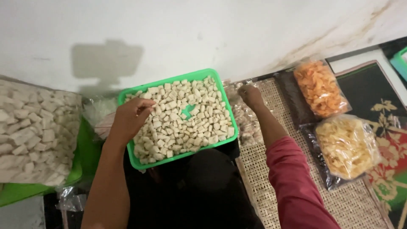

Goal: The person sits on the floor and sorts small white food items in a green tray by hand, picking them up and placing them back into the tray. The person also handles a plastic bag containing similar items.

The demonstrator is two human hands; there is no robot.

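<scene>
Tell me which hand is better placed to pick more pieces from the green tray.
Left. The left hand already rests over the pale pieces in the green tray; the right hand is outside it, on a clear bag.

the left hand covers the tray's left rim and some pale cubes beneath it, and whether its curled fingertips pinch a cube cannot be told. the right hand lies on a clear bag whose contents are too blurred to name, and its fingers are turned away, so their grip cannot be judged. the big sack of white pieces runs off the left edge, the green bin is cut by the right edge, and the dark lap hides the tray's near corner.
</scene>
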